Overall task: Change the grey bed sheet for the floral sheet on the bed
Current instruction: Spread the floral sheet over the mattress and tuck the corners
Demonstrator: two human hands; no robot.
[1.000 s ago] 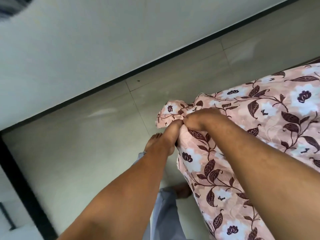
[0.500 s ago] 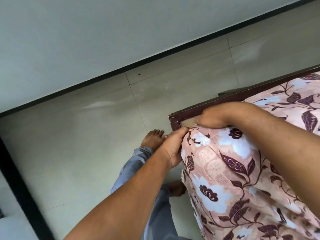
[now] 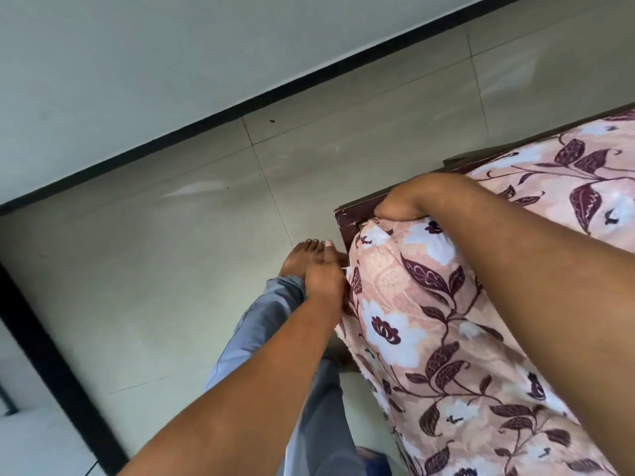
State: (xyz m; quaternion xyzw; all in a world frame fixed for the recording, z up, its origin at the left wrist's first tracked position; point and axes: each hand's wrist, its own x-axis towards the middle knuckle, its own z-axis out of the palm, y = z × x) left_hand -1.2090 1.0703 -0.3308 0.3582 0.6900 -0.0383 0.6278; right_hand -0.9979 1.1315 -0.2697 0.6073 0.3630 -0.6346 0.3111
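Floral sheet (image 3: 412, 304) is on the bed, pulled over the mattress corner, pink with maroon leaves and white flowers. Dark wood bed frame (image 3: 347, 218) shows at that corner. Hands apart: left hand (image 3: 324, 276) pinches the sheet's side edge; right hand (image 3: 412, 197) is bent over the top of the corner with its fingers hidden by the frame, grip can't tell. Bare foot (image 3: 302, 257) and grey trouser leg (image 3: 261, 324) on the tiled floor (image 3: 171, 269).

The sheet (image 3: 429, 304) is matt cloth with a nubbly weave. The frame (image 3: 347, 218) is dark wood, scuffed at its corner. The floor (image 3: 171, 269) is smooth, glossy tile. The trousers (image 3: 261, 321) are smooth cloth.
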